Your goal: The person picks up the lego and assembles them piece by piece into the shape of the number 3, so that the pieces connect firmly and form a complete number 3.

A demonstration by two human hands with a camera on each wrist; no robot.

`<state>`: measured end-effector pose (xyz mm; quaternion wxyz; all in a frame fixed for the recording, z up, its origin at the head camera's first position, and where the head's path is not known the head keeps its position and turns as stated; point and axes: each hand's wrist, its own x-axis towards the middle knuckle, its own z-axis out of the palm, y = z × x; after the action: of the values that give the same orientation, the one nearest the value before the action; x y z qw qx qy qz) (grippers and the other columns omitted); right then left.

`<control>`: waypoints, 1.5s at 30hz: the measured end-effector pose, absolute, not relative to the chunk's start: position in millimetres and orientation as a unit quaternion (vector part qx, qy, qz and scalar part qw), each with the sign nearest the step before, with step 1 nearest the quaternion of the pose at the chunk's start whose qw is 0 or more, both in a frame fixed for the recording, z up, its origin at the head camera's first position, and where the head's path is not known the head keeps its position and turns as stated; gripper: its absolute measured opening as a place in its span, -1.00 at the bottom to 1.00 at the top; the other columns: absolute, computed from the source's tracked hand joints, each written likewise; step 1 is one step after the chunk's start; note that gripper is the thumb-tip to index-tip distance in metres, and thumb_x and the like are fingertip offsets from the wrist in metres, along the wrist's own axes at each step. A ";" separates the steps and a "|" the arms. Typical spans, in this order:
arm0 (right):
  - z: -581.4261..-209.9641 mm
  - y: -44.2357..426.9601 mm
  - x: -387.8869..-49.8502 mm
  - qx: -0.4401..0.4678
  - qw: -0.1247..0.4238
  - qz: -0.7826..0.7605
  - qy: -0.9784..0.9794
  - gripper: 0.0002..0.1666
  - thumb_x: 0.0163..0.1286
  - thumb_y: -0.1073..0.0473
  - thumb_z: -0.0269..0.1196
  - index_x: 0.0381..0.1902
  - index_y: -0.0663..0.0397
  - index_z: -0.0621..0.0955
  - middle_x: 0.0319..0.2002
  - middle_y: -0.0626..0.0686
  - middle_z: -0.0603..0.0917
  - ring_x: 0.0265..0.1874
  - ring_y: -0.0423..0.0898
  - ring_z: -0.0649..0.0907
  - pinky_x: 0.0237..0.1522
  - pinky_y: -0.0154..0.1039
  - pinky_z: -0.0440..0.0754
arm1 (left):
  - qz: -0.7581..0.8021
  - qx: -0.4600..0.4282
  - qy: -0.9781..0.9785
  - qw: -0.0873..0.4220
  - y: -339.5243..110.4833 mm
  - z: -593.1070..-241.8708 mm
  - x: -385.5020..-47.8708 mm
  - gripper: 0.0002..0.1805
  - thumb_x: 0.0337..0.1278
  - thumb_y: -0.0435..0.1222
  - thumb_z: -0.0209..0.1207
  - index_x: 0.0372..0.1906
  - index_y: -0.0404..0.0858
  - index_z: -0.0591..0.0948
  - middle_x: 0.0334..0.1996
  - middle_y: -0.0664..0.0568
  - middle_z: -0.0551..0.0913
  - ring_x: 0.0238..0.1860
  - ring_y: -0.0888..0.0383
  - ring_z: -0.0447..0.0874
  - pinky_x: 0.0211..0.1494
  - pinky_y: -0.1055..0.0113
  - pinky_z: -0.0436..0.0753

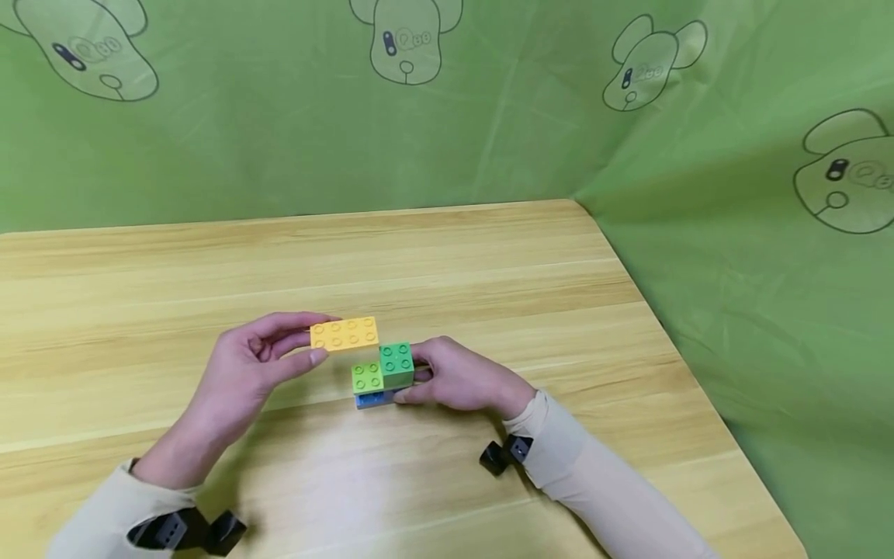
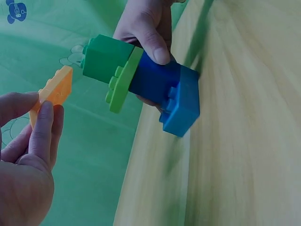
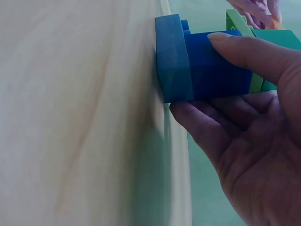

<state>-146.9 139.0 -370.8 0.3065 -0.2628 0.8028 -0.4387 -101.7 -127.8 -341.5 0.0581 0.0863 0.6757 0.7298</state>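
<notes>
My left hand (image 1: pixel 244 365) pinches a thin orange-yellow building brick (image 1: pixel 344 335) between thumb and fingers, studs up. It hovers just left of and above a small stack, apart from it. My right hand (image 1: pixel 464 376) grips that stack from the right, thumb on the dark blue brick (image 2: pixel 153 80). Below this brick is a lighter blue one (image 2: pixel 187 101), the lowest layer. Over the dark blue one lies a thin lime-green brick (image 1: pixel 366 378) that juts out to the left. A green brick (image 1: pixel 396 365) tops its right part. Whether the stack touches the table I cannot tell.
The wood-grain table (image 1: pixel 489 264) spreads beneath both hands, its right edge running diagonally. A green cloth (image 1: pixel 293 140) printed with cartoon heads hangs behind and to the right. Black devices are strapped at the left wrist (image 1: pixel 185 532) and the right wrist (image 1: pixel 508 453).
</notes>
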 end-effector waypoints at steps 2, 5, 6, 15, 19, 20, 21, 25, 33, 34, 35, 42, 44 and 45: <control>-370.7 138.6 -146.7 -0.262 0.308 -0.443 0.800 -0.58 0.26 0.28 0.40 0.07 0.22 0.61 -0.07 -0.04 0.72 -0.06 -0.24 0.67 0.00 -0.37 0.59 | 0.734 0.086 0.671 0.059 -126.8 -340.7 -101.7 -0.54 0.08 -0.53 0.33 0.13 -0.49 0.54 -0.01 -0.12 0.67 -0.02 0.08 0.67 0.00 0.31 0.63; -371.0 138.1 -146.7 -0.263 0.308 -0.444 0.799 -0.58 0.26 0.29 0.40 0.08 0.21 0.61 -0.07 -0.04 0.72 -0.05 -0.24 0.67 0.01 -0.37 0.59 | 0.738 0.085 0.667 0.057 -126.6 -339.5 -100.6 -0.54 0.08 -0.54 0.32 0.13 -0.48 0.55 -0.01 -0.12 0.67 -0.02 0.07 0.67 0.00 0.31 0.63; -371.1 138.0 -146.8 -0.263 0.309 -0.446 0.798 -0.58 0.26 0.29 0.40 0.08 0.22 0.61 -0.06 -0.04 0.72 -0.05 -0.24 0.67 0.01 -0.37 0.59 | 0.739 0.086 0.666 0.056 -126.5 -339.3 -100.2 -0.55 0.08 -0.55 0.32 0.13 -0.49 0.54 0.00 -0.12 0.67 -0.01 0.07 0.67 0.00 0.31 0.63; -371.8 138.9 -147.3 -0.258 0.311 -0.445 0.800 -0.58 0.26 0.28 0.40 0.08 0.22 0.61 -0.06 -0.03 0.71 -0.05 -0.23 0.67 0.00 -0.37 0.59 | 0.733 0.100 0.672 0.036 -122.1 -335.9 -96.3 -0.55 0.07 -0.58 0.31 0.12 -0.52 0.55 0.02 -0.14 0.66 0.00 0.05 0.66 0.03 0.29 0.60; -371.1 139.3 -147.7 -0.258 0.311 -0.447 0.798 -0.58 0.26 0.29 0.40 0.08 0.23 0.61 -0.06 -0.03 0.71 -0.05 -0.23 0.67 0.01 -0.36 0.59 | 0.730 0.102 0.675 0.035 -118.7 -333.4 -94.3 -0.55 0.05 -0.60 0.30 0.11 -0.52 0.54 0.01 -0.16 0.66 0.00 0.05 0.66 0.02 0.28 0.61; -371.1 139.3 -147.9 -0.260 0.310 -0.447 0.798 -0.58 0.26 0.28 0.40 0.08 0.23 0.61 -0.05 -0.03 0.71 -0.05 -0.23 0.67 0.01 -0.36 0.59 | 0.730 0.101 0.675 0.037 -117.9 -332.8 -93.8 -0.54 0.04 -0.61 0.30 0.11 -0.52 0.54 0.01 -0.16 0.66 0.00 0.05 0.66 0.02 0.28 0.61; -371.1 139.3 -148.0 -0.261 0.310 -0.447 0.797 -0.57 0.26 0.28 0.40 0.08 0.23 0.61 -0.05 -0.03 0.71 -0.05 -0.23 0.66 0.01 -0.35 0.59 | 0.730 0.100 0.675 0.039 -117.2 -332.3 -93.3 -0.54 0.04 -0.61 0.30 0.11 -0.52 0.53 0.01 -0.16 0.65 0.00 0.05 0.66 0.02 0.28 0.61; -371.5 139.7 -148.4 -0.267 0.306 -0.440 0.801 -0.56 0.27 0.26 0.40 0.10 0.20 0.61 -0.05 -0.05 0.70 -0.04 -0.25 0.66 0.03 -0.34 0.58 | 0.729 0.103 0.674 0.048 -114.9 -331.6 -92.0 -0.53 0.03 -0.61 0.30 0.12 -0.52 0.52 0.03 -0.17 0.64 0.02 0.05 0.65 0.04 0.27 0.61; -371.6 138.8 -148.4 -0.282 0.294 -0.439 0.801 -0.50 0.28 0.24 0.40 0.16 0.20 0.58 -0.01 -0.03 0.69 -0.02 -0.27 0.65 0.07 -0.32 0.57 | 0.736 0.117 0.664 0.053 -110.8 -335.4 -90.9 -0.53 0.00 -0.63 0.30 0.09 -0.52 0.54 0.02 -0.17 0.65 0.01 0.03 0.65 0.03 0.30 0.62; -371.4 138.7 -148.4 -0.283 0.294 -0.440 0.800 -0.50 0.28 0.24 0.40 0.17 0.20 0.58 -0.01 -0.03 0.69 -0.02 -0.27 0.65 0.07 -0.32 0.57 | 0.737 0.119 0.663 0.054 -109.7 -335.9 -91.0 -0.53 -0.01 -0.64 0.30 0.09 -0.52 0.53 0.02 -0.18 0.65 0.01 0.03 0.65 0.03 0.29 0.62; -371.2 138.6 -148.4 -0.284 0.294 -0.441 0.799 -0.49 0.28 0.25 0.40 0.18 0.20 0.58 -0.01 -0.03 0.69 -0.02 -0.27 0.65 0.06 -0.32 0.57 | 0.737 0.120 0.663 0.056 -108.6 -336.3 -91.2 -0.53 -0.01 -0.64 0.31 0.09 -0.52 0.54 0.01 -0.18 0.65 0.00 0.03 0.65 0.02 0.30 0.63; -371.2 138.9 -148.9 -0.284 0.298 -0.446 0.795 -0.47 0.27 0.28 0.39 0.20 0.20 0.56 -0.02 -0.04 0.69 -0.03 -0.25 0.66 0.04 -0.32 0.58 | 0.737 0.125 0.661 0.064 -102.4 -338.3 -91.7 -0.55 0.01 -0.62 0.31 0.08 -0.52 0.54 0.00 -0.19 0.65 -0.01 0.03 0.66 -0.01 0.32 0.64; -371.2 139.4 -148.4 -0.281 0.299 -0.442 0.798 -0.47 0.27 0.28 0.39 0.20 0.18 0.56 -0.02 -0.06 0.68 -0.04 -0.27 0.65 0.04 -0.33 0.58 | 0.741 0.125 0.656 0.072 -100.8 -339.2 -91.5 -0.55 0.01 -0.61 0.31 0.09 -0.52 0.54 0.00 -0.20 0.65 -0.01 0.00 0.65 -0.01 0.31 0.65; -371.3 139.8 -148.1 -0.279 0.300 -0.440 0.799 -0.47 0.27 0.27 0.39 0.20 0.17 0.56 -0.01 -0.07 0.68 -0.04 -0.28 0.65 0.04 -0.33 0.58 | 0.743 0.125 0.653 0.077 -99.9 -339.8 -91.4 -0.55 0.02 -0.61 0.31 0.09 -0.52 0.54 0.00 -0.21 0.64 -0.01 -0.02 0.64 0.00 0.29 0.65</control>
<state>-148.1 139.8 -371.3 0.2999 -0.2793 0.7990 -0.4401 -91.4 -99.9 -339.8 0.0775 0.1252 0.6525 0.7433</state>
